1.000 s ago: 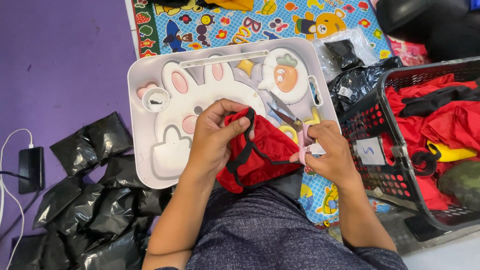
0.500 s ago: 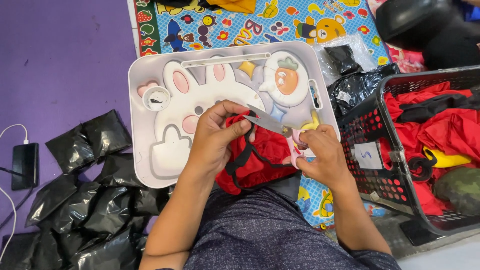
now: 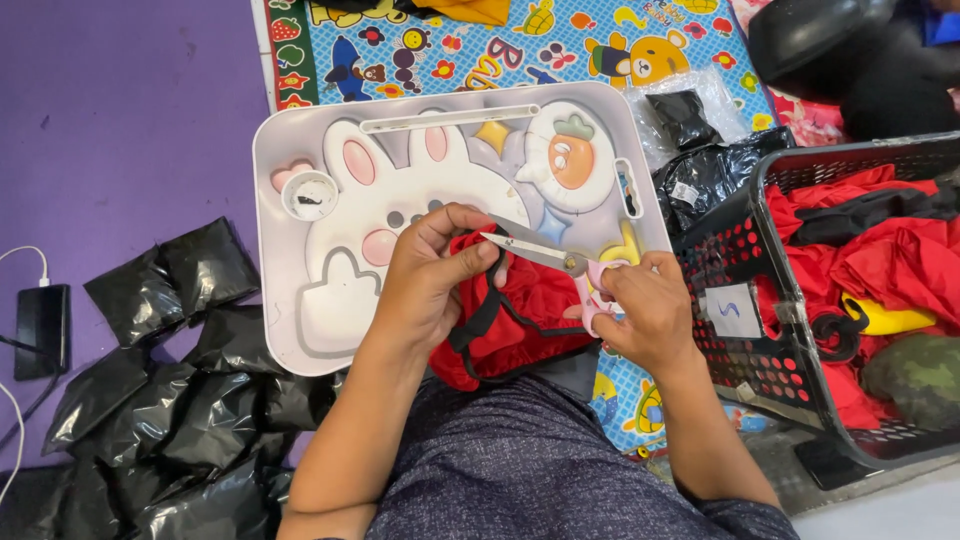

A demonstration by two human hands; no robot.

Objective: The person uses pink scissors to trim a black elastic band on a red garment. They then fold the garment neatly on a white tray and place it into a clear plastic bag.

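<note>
1. Over the near edge of the white rabbit-pattern lap tray (image 3: 330, 340), the left hand (image 3: 425, 285) has its fingers pinched tight on a red garment with black trim (image 3: 520, 320).
2. Right hand (image 3: 645, 315), fingers curled through the pink handles, holds small scissors (image 3: 545, 255), blades part open, tips at the left thumb.
3. Far half of the tray lies bare.
4. Black plastic bags (image 3: 170, 400) crowd the left; a black basket (image 3: 790, 360) of red clothes hems the right.
</note>
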